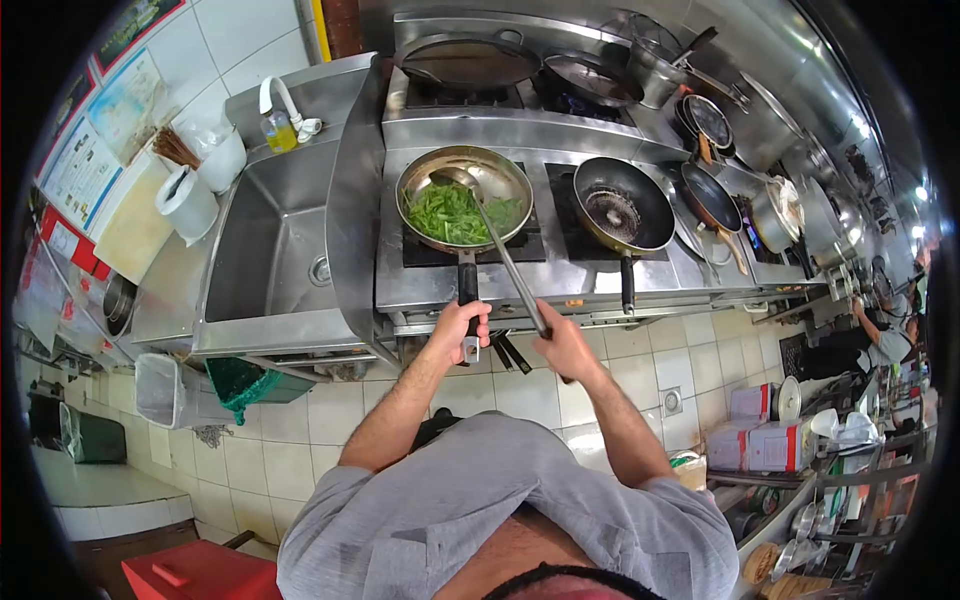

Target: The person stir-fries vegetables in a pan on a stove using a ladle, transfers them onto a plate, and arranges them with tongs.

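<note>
My left hand [462, 328] is closed around the black handle of a steel frying pan [480, 160] that sits on the stove. Chopped green leafy vegetables [445, 215] lie in the pan. With my right hand [567, 345] I grip the long handle of a ladle [508, 258]. Its bowl rests in the pan at the upper edge of the greens. A dark wok-like pan [625, 205], with nothing but a worn base showing inside, stands on the burner to the right of my pan.
A steel sink [270, 250] with a white tap [280, 100] adjoins the stove on the left. Large pans [470, 62] occupy the rear burners. More pans [712, 195] and pots [780, 215] crowd the right side. Another person [885, 335] is at the far right.
</note>
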Motion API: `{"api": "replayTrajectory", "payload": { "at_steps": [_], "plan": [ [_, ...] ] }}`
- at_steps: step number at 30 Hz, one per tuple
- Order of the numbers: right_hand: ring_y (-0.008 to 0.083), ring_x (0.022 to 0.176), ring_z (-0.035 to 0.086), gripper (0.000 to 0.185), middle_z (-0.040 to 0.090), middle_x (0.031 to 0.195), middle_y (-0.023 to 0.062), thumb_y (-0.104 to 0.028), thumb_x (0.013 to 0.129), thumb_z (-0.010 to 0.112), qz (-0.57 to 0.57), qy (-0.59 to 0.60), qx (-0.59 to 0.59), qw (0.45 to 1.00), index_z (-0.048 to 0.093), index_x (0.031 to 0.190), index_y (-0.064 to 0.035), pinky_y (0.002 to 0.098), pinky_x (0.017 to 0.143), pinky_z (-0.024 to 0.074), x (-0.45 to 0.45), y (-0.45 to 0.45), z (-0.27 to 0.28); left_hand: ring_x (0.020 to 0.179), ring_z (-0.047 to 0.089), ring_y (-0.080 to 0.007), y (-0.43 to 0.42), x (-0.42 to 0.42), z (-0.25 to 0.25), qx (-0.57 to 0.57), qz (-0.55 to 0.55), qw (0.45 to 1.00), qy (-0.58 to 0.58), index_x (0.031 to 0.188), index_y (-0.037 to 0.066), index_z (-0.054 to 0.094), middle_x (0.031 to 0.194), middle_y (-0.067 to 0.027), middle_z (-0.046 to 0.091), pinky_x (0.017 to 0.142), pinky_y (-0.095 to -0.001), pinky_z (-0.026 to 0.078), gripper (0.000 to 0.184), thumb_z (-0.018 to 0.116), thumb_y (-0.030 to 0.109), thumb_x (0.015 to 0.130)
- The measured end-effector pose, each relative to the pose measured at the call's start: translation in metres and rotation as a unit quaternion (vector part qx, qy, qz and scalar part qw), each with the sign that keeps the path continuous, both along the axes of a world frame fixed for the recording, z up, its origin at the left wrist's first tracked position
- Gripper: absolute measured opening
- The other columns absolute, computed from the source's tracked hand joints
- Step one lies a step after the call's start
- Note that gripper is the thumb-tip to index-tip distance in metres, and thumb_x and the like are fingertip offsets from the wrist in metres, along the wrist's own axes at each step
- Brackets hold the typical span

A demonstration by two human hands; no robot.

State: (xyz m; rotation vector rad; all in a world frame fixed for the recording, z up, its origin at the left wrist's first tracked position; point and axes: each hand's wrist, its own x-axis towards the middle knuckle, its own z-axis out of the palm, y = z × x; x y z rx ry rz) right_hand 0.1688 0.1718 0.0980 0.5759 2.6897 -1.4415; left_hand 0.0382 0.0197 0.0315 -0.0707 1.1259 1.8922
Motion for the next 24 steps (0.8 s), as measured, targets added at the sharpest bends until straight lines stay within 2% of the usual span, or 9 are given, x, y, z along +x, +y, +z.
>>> {"api": "replayTrajectory", "payload": {
  "at_steps": [2,7,10,11,16,18,20,22,24],
  "plan": [
    [0.0260,0.058,0.059,0.060,0.058,0.066,0.0187,-0.006,0.074,0.055,0.021,-0.009,0.075,0.997,0.037,0.132,0.0002,0.0377,0.058,0.0460,0.015,0.001,0.018,0.046,0.045,-0.0114,-0.001,-0.006,-0.012,0.013,-0.024,1.000,-0.008,0.076,0.008,0.046,0.062,-0.0019,0.046,0.039,-0.0290,0.039,0.013,0.059,0.011,0.080],
    [0.0280,0.063,0.059,0.062,0.059,0.071,0.0189,-0.007,0.076,0.056,0.012,-0.143,-0.038,0.989,0.035,0.134,-0.0025,0.0377,0.064,0.0474,0.032,0.012,0.054,0.046,0.047,-0.0125,0.004,-0.014,-0.016,0.028,-0.023,0.999,-0.014,0.077,0.008,0.046,0.061,-0.0029,0.046,0.039,-0.0285,0.039,0.012,0.059,0.009,0.079],
    [0.0309,0.067,0.060,0.061,0.059,0.075,0.0204,-0.007,0.076,0.057,-0.011,-0.067,0.039,0.997,0.037,0.133,-0.0023,0.0391,0.067,0.0479,0.017,0.025,-0.005,0.045,0.050,-0.0150,0.011,0.018,-0.017,0.026,-0.033,0.999,0.007,0.075,0.004,0.049,0.058,-0.0038,0.050,0.038,-0.0312,0.043,0.012,0.060,0.010,0.077],
    [0.0332,0.069,0.060,0.061,0.060,0.078,0.0220,-0.007,0.075,0.059,-0.004,-0.014,0.090,0.996,0.038,0.131,-0.0021,0.0397,0.067,0.0480,0.009,0.020,-0.023,0.042,0.050,-0.0168,0.015,0.040,0.006,0.012,-0.009,1.000,-0.010,0.067,0.004,0.050,0.052,-0.0054,0.049,0.038,-0.0321,0.043,0.015,0.058,0.012,0.077],
    [0.0342,0.068,0.060,0.060,0.060,0.078,0.0234,-0.006,0.076,0.059,0.043,-0.041,0.004,0.998,0.038,0.132,-0.0040,0.0392,0.064,0.0478,0.014,0.003,0.003,0.039,0.048,-0.0149,0.010,-0.011,-0.020,-0.043,-0.026,0.994,0.097,0.063,0.006,0.050,0.049,-0.0039,0.047,0.039,-0.0286,0.042,0.020,0.057,0.015,0.079],
    [0.0120,0.042,0.045,0.061,0.048,0.058,0.0041,-0.004,0.076,0.056,0.015,-0.066,-0.029,0.997,0.037,0.134,-0.0043,0.0286,0.039,0.0386,0.020,0.014,0.024,0.040,0.048,-0.0147,0.004,-0.017,-0.011,-0.033,-0.034,0.996,0.080,0.067,0.006,0.050,0.051,-0.0037,0.047,0.039,-0.0291,0.042,0.016,0.058,0.013,0.078],
    [0.0118,0.042,0.045,0.062,0.049,0.059,0.0043,-0.004,0.077,0.056,0.021,-0.053,-0.010,0.998,0.036,0.135,-0.0046,0.0280,0.039,0.0390,0.016,0.017,0.008,0.042,0.049,-0.0149,0.011,0.014,0.000,0.015,-0.034,0.999,-0.018,0.071,0.006,0.049,0.054,-0.0039,0.048,0.039,-0.0303,0.043,0.013,0.058,0.011,0.078],
    [0.0109,0.042,0.045,0.064,0.048,0.060,0.0039,-0.003,0.077,0.057,0.002,0.026,0.017,1.000,0.035,0.136,-0.0057,0.0261,0.038,0.0383,0.005,0.005,-0.020,0.043,0.049,-0.0154,0.019,0.027,-0.001,0.004,-0.043,0.999,0.004,0.073,0.006,0.048,0.054,-0.0037,0.047,0.040,-0.0322,0.044,0.014,0.059,0.011,0.078],
    [0.0099,0.042,0.045,0.065,0.049,0.060,0.0034,-0.002,0.076,0.057,0.008,0.010,0.021,1.000,0.034,0.137,-0.0068,0.0255,0.038,0.0373,0.006,-0.005,-0.010,0.043,0.049,-0.0154,0.017,0.005,-0.013,-0.008,-0.039,0.999,0.012,0.074,0.006,0.047,0.054,-0.0036,0.047,0.039,-0.0316,0.044,0.014,0.059,0.012,0.078]
  ]
}}
